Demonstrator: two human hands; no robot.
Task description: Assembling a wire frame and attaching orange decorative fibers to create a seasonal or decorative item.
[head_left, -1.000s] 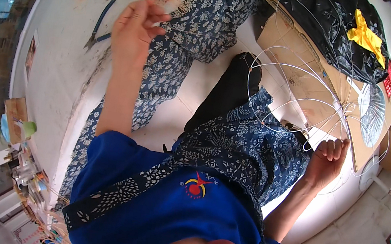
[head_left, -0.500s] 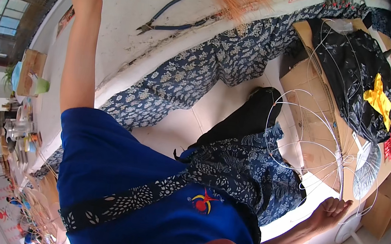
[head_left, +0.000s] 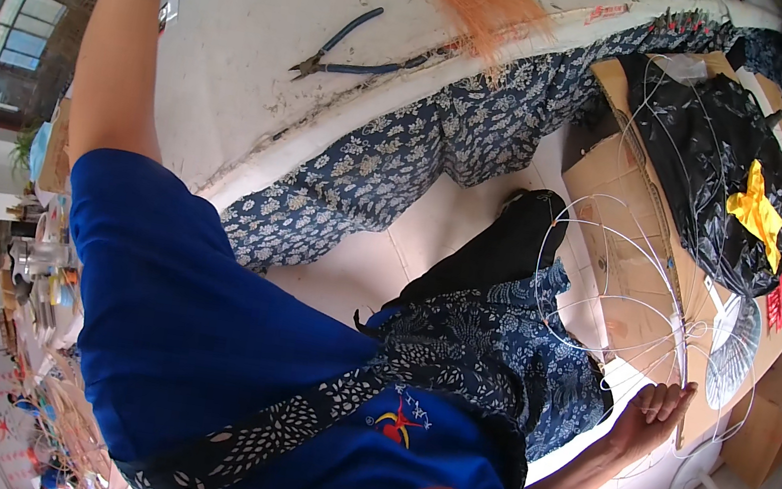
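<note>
My right hand (head_left: 653, 420) is at the lower right, fingers curled round the gathered end of a wire frame (head_left: 683, 361). Thin pale wires fan out from that end into rounded loops, reaching over my apron (head_left: 509, 333) and in front of a cardboard box. Raised at the upper left, my left forearm (head_left: 125, 43) runs past the top edge of the picture. The left hand itself is outside the view. Nearest to that arm on the white table lies a pair of cutting pliers (head_left: 352, 31), its blue handles spread apart. Beyond it is a bundle of orange fibres (head_left: 478, 0).
Blue floral cloth (head_left: 349, 188) hangs along the table's front edge. On the right stands a cardboard box (head_left: 609, 206) with a black plastic bag (head_left: 727, 163), a yellow wrapper (head_left: 758, 213) and a grey fan-shaped piece (head_left: 733, 351). Cluttered shelves line the far left.
My left hand, earlier closed in a pinch at the top left, has gone up out of view. My right hand has moved slightly left and up on the wire frame. The whole view has shifted a little.
</note>
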